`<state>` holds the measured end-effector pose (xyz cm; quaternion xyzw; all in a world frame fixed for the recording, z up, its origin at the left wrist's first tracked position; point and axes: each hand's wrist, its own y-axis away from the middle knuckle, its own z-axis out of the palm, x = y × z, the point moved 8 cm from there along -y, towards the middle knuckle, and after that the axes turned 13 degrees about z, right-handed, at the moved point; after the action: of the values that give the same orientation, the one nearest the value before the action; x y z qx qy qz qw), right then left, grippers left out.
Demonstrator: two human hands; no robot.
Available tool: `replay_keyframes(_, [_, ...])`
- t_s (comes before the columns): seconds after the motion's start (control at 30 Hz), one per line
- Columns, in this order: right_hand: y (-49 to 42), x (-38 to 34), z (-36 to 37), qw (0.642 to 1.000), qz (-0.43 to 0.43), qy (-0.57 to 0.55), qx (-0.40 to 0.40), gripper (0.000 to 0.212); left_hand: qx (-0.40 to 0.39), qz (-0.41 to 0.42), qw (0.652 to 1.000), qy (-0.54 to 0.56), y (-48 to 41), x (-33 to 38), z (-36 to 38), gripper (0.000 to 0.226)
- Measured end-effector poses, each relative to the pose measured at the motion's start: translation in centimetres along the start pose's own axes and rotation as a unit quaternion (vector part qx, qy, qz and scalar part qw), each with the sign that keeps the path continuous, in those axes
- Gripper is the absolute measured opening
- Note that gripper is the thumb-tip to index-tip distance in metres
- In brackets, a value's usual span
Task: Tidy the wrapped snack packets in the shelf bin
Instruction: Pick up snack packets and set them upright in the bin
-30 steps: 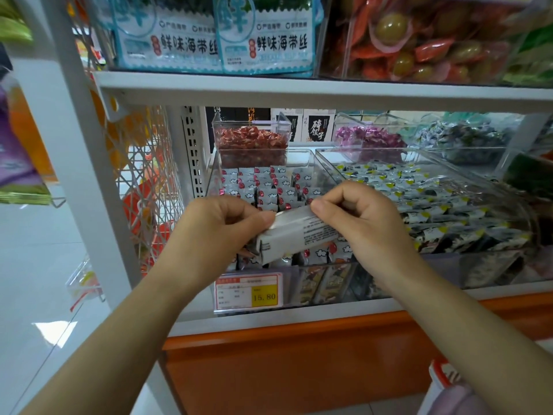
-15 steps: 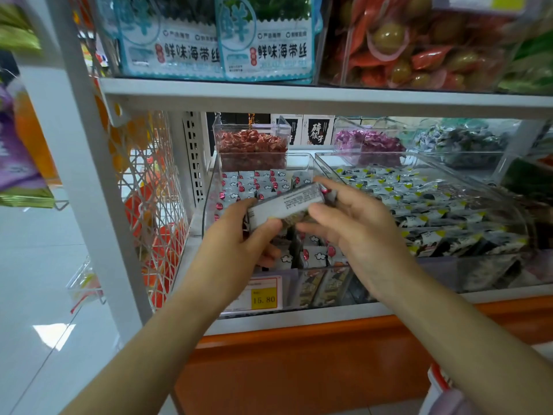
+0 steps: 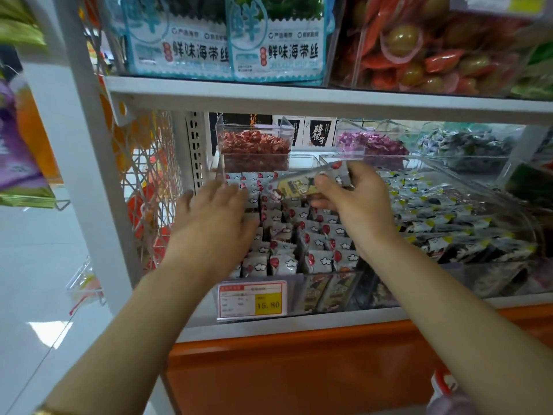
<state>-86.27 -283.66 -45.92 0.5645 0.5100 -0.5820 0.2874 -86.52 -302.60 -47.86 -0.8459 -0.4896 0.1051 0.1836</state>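
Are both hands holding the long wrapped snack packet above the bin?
No, only the right hand pinches the long white-and-yellow wrapped packet, while the left hand spreads open, fingers straight, over the clear plastic bin.

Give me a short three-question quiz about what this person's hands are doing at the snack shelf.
1. True or false: the left hand grips a packet.
2. The right hand pinches: A) a long white-and-yellow wrapped snack packet; B) a red apple; C) nothing.
3. Fill in: the red-and-yellow price label on the clear plastic bin reads ___.
Key: 1 false, its fingers are spread; 2 A; 3 15.80.
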Motion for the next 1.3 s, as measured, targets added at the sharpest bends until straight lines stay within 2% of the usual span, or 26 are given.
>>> replay_keyframes(0.1, [-1.7,-0.7,2.3,0.998,-0.019,0.064,-0.009,0.035,-0.051,0.016,0.995,-0.089,0.0,0.3,1.6,0.062])
replay_keyframes(0.2, [-3.2,-1.6,5.2,0.981,-0.063,0.176,-0.047,0.032,-0.041,0.03,0.993,-0.107,0.2,0.4,1.4,0.073])
replay_keyframes(0.3, [-3.6,-1.7,8.7,0.941,-0.109,0.298,-0.114,0.031,-0.038,0.039,0.994,-0.1,0.2,0.5,1.4,0.071])
replay_keyframes(0.37, [-3.5,-1.5,10.7,0.918,-0.134,0.347,-0.142,0.034,-0.038,0.042,0.994,-0.097,0.3,0.4,1.4,0.068])
replay_keyframes(0.47, [-3.6,-0.8,12.0,0.909,-0.125,0.365,-0.158,0.033,-0.032,0.046,0.995,-0.078,0.5,0.2,1.2,0.068])
replay_keyframes(0.5, [-3.5,-0.2,12.4,0.895,-0.122,0.388,-0.182,0.027,-0.028,0.046,0.996,-0.067,0.6,0.1,1.1,0.07])
replay_keyframes(0.6, [-2.9,1.8,13.4,0.81,-0.13,0.519,-0.241,0.024,-0.024,0.048,0.998,-0.024,0.9,-0.1,1.0,0.07])
replay_keyframes(0.63, [-3.0,1.8,13.4,0.805,-0.133,0.523,-0.246,0.026,-0.028,0.048,0.998,-0.014,0.9,-0.2,1.1,0.068])
replay_keyframes(0.77, [-4.1,1.1,13.5,0.832,-0.126,0.469,-0.267,0.026,-0.049,0.047,0.998,0.009,1.1,-0.7,1.4,0.065])
replay_keyframes(0.87, [-5.6,0.1,12.8,0.89,-0.113,0.385,-0.215,0.023,-0.058,0.046,0.997,0.031,1.2,-0.8,1.6,0.064])
replay_keyframes(0.93, [-6.6,-0.2,12.5,0.904,-0.114,0.375,-0.17,0.02,-0.064,0.044,0.996,0.046,1.3,-0.9,1.7,0.062])
replay_keyframes(1.0, [-7.2,0.1,13.0,0.887,-0.126,0.417,-0.155,0.017,-0.069,0.044,0.995,0.054,1.4,-1.0,1.8,0.062])
replay_keyframes(1.1, [-7.6,1.6,14.8,0.826,-0.134,0.522,-0.165,0.014,-0.071,0.047,0.995,0.055,1.5,-1.0,1.8,0.062])
replay_keyframes(1.17, [-7.6,1.8,15.3,0.815,-0.128,0.542,-0.161,0.006,-0.068,0.046,0.995,0.061,1.5,-1.0,1.8,0.062])
replay_keyframes(1.23, [-7.5,1.0,15.0,0.843,-0.118,0.497,-0.168,0.005,-0.069,0.044,0.994,0.071,1.5,-1.0,1.7,0.061])
replay_keyframes(1.3, [-7.3,-0.4,13.4,0.906,-0.087,0.381,-0.165,0.008,-0.065,0.046,0.994,0.077,1.6,-0.9,1.6,0.062])
